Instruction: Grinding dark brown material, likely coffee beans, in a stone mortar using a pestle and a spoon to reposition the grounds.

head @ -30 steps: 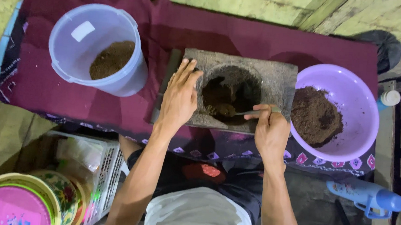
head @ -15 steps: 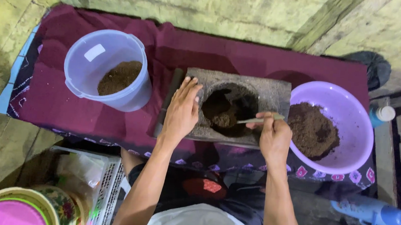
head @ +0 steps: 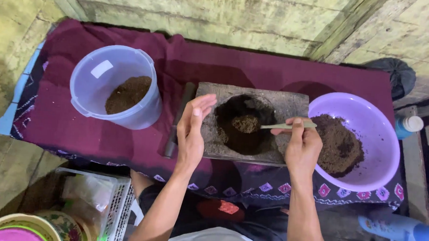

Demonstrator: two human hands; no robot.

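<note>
A grey stone block (head: 208,135) with a round dark hollow lies on a maroon cloth (head: 75,132). My right hand (head: 299,148) grips a pale spoon (head: 274,125), whose bowl holds a heap of brown ground material over the hollow. My left hand (head: 192,129) hovers with fingers apart at the block's left edge, holding nothing. A purple bowl (head: 377,140) of brown ground material sits just right of my right hand. A pale blue plastic bucket (head: 90,85) with some of the same brown material stands to the left.
A dark bar (head: 172,138) lies along the block's left side. A white crate (head: 115,208) and stacked patterned plates (head: 44,226) sit at lower left. A blue bottle (head: 406,235) lies at lower right; a blue container with a white cap (head: 407,125) stands beside the bowl.
My left hand has lifted off the block and opened. The spoon has risen from the hollow with a heap of brown material. The camera has tilted, shifting the scene down.
</note>
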